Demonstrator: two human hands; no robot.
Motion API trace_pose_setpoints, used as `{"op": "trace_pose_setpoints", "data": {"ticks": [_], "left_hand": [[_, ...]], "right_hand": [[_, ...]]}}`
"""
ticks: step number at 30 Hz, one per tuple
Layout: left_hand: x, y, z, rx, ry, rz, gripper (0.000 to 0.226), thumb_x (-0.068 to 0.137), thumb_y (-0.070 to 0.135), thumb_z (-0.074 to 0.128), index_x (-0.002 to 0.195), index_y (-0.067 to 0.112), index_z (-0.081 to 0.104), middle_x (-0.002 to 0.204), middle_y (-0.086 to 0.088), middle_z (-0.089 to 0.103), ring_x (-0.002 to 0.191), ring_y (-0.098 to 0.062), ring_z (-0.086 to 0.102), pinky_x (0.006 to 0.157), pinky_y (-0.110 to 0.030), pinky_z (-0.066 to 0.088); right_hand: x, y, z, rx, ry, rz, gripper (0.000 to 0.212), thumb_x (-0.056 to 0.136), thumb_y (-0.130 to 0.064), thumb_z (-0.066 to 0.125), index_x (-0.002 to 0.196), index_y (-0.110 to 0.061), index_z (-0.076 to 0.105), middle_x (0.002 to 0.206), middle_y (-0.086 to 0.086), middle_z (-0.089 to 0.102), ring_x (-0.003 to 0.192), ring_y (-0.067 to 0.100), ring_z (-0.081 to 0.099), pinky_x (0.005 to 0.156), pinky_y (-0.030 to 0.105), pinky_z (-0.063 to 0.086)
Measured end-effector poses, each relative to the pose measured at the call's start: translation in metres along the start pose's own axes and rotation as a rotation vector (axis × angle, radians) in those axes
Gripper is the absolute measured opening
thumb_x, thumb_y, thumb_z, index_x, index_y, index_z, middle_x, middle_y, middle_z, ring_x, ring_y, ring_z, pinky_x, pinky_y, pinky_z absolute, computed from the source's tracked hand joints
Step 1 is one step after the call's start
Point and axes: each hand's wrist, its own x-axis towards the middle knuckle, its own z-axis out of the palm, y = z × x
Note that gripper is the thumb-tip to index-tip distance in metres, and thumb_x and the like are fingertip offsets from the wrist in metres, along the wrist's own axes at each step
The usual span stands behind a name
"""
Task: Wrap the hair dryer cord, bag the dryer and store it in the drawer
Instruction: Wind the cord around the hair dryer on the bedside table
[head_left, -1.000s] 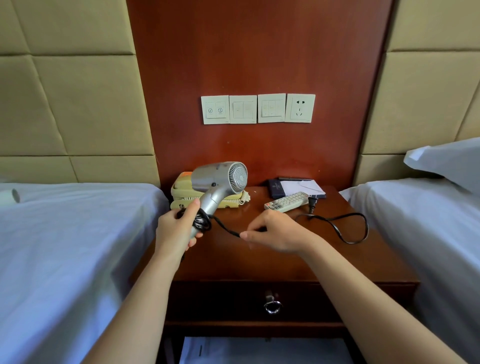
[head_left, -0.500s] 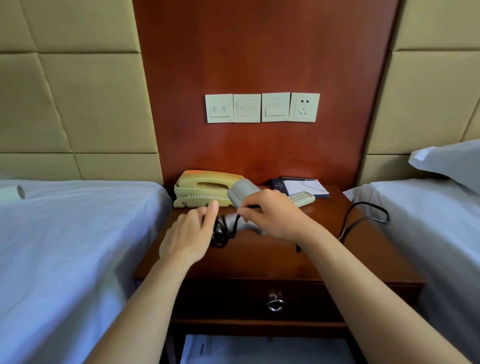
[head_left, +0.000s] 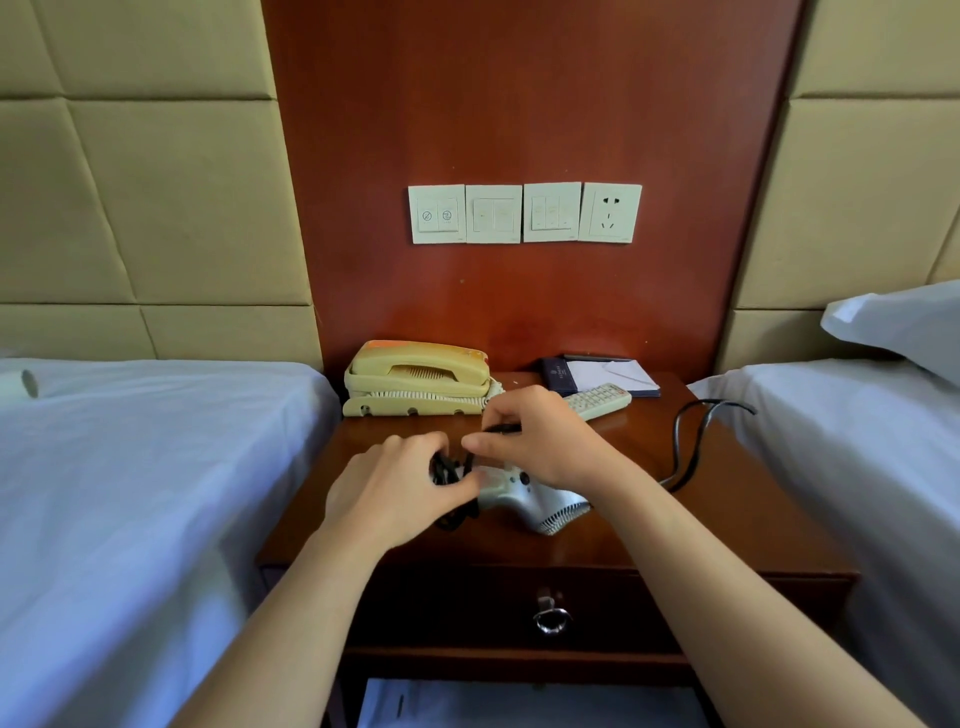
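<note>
The silver hair dryer (head_left: 540, 501) lies on its side on the wooden nightstand (head_left: 727, 535), its grille end pointing toward me and to the right. My left hand (head_left: 397, 488) grips the handle end, where black cord is wound in coils. My right hand (head_left: 540, 441) pinches the black cord (head_left: 688, 447) above the dryer body. The loose rest of the cord trails right in a loop over the nightstand's edge toward the right bed. Below the top, the drawer (head_left: 467, 608) is closed, with a metal ring pull (head_left: 550, 618).
A yellowed telephone (head_left: 415, 384) sits at the back left of the nightstand, with a remote control (head_left: 597, 400) and a notepad folder (head_left: 602, 376) at the back right. White-sheeted beds flank both sides. Switches and a socket (head_left: 610, 213) are on the wall panel.
The dryer went from upright in my left hand to lying flat on the nightstand. My right hand carried the cord around the handle, and the loose loop shortened and shifted right.
</note>
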Motion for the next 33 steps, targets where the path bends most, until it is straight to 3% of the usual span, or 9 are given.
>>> {"op": "trace_pose_setpoints", "data": {"ticks": [2,6,10,18,23,25,29,31,33], "left_hand": [[-0.001,0.001,-0.001,0.016,-0.002,0.007,0.043,0.074,0.073,0.047,0.083,0.031,0.05,0.081,0.005,0.058,0.08,-0.025,0.062,0.065,-0.033,0.048],[0.001,-0.002,0.0,-0.051,-0.06,-0.004,0.034,0.08,0.064,0.048,0.076,0.031,0.042,0.08,0.004,0.057,0.081,-0.025,0.059,0.064,-0.032,0.04],[0.0,-0.005,0.003,-0.091,-0.132,-0.039,0.026,0.084,0.055,0.046,0.082,0.029,0.045,0.084,0.002,0.056,0.083,-0.027,0.055,0.067,-0.033,0.041],[0.0,-0.005,0.004,-0.071,-0.007,-0.004,0.029,0.086,0.04,0.043,0.069,0.018,0.049,0.069,0.0,0.059,0.074,-0.026,0.057,0.064,-0.035,0.041],[0.002,0.0,0.005,-0.246,-0.098,0.091,0.026,0.085,0.032,0.044,0.073,0.011,0.051,0.057,0.002,0.047,0.059,-0.02,0.049,0.06,-0.033,0.038],[0.005,-0.002,0.006,-0.323,-0.102,0.109,0.028,0.082,0.033,0.046,0.065,0.011,0.044,0.054,0.003,0.041,0.055,-0.018,0.041,0.058,-0.032,0.031],[0.011,-0.003,0.003,-0.68,-0.074,0.157,0.032,0.072,0.032,0.047,0.05,0.018,0.028,0.054,-0.002,0.027,0.054,-0.016,0.028,0.058,-0.033,0.021],[0.012,-0.001,0.002,-0.852,-0.042,0.098,0.03,0.075,0.023,0.045,0.051,0.011,0.032,0.051,-0.005,0.027,0.048,-0.015,0.029,0.053,-0.03,0.021],[0.011,-0.001,0.002,-0.987,-0.02,-0.018,0.035,0.084,0.016,0.045,0.05,0.007,0.045,0.039,-0.002,0.038,0.034,-0.016,0.038,0.041,-0.024,0.027]], "right_hand": [[0.001,0.004,-0.005,0.041,-0.006,0.035,0.03,0.082,-0.033,0.069,0.062,-0.015,0.055,0.06,-0.001,0.051,0.056,0.01,0.044,0.056,0.026,0.036],[0.0,0.021,-0.02,0.085,0.019,0.103,0.035,0.087,-0.034,0.062,0.068,-0.005,0.059,0.065,0.012,0.052,0.062,0.014,0.046,0.061,0.029,0.036],[-0.008,0.036,-0.024,0.119,0.051,0.142,0.038,0.09,-0.033,0.058,0.056,-0.017,0.049,0.053,-0.005,0.034,0.047,0.006,0.03,0.049,0.021,0.024],[-0.01,0.056,-0.025,0.274,0.229,0.173,0.043,0.096,-0.021,0.05,0.054,-0.019,0.044,0.034,-0.017,0.039,0.038,-0.002,0.036,0.043,0.009,0.028],[-0.005,0.07,-0.023,0.248,0.236,0.173,0.038,0.094,-0.025,0.053,0.056,-0.022,0.052,0.045,-0.014,0.044,0.047,0.0,0.035,0.051,0.018,0.028],[-0.007,0.077,-0.025,0.293,0.214,0.19,0.036,0.093,-0.025,0.055,0.057,-0.021,0.056,0.058,0.0,0.047,0.058,0.01,0.039,0.057,0.027,0.03],[-0.02,0.077,-0.026,0.354,0.072,0.245,0.026,0.089,0.003,0.055,0.064,0.001,0.06,0.056,-0.005,0.056,0.058,0.005,0.047,0.059,0.025,0.036],[-0.023,0.072,-0.024,0.329,0.047,0.259,0.036,0.088,0.011,0.051,0.059,-0.008,0.053,0.052,-0.011,0.056,0.053,0.0,0.047,0.058,0.02,0.039],[-0.02,0.073,-0.017,0.227,0.048,0.208,0.024,0.087,0.002,0.057,0.065,-0.007,0.058,0.068,0.008,0.061,0.067,0.02,0.055,0.07,0.038,0.05]]}}
